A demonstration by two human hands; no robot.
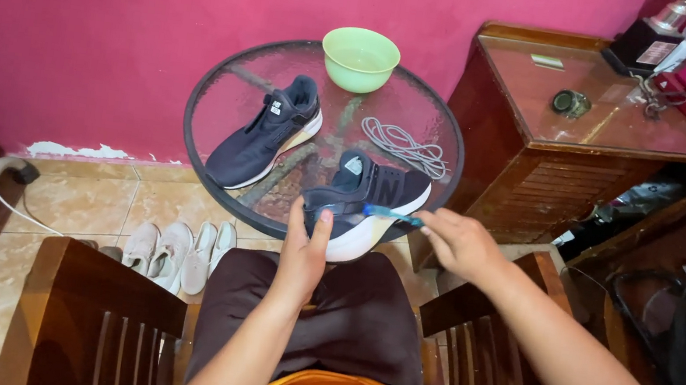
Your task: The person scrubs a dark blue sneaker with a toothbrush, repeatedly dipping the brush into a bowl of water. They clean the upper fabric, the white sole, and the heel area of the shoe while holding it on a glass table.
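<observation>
Left hand point(302, 253) fingers grip dark sneaker point(364, 202) at table point(225, 80) edge; right hand point(458, 241) fingers pinch blue toothbrush point(391, 215) against it.

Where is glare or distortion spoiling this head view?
Head view: glare whitens the wooden cabinet top; the glass table shows mild sheen; wide-angle bending curves the edges; left hand, shoe and toothbrush look sharp.

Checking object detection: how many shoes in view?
4. One dark shoe lies on the glass table; another dark shoe is steadied by the left hand. Two pale shoes sit on the floor; more could be hidden behind the chair.
</observation>
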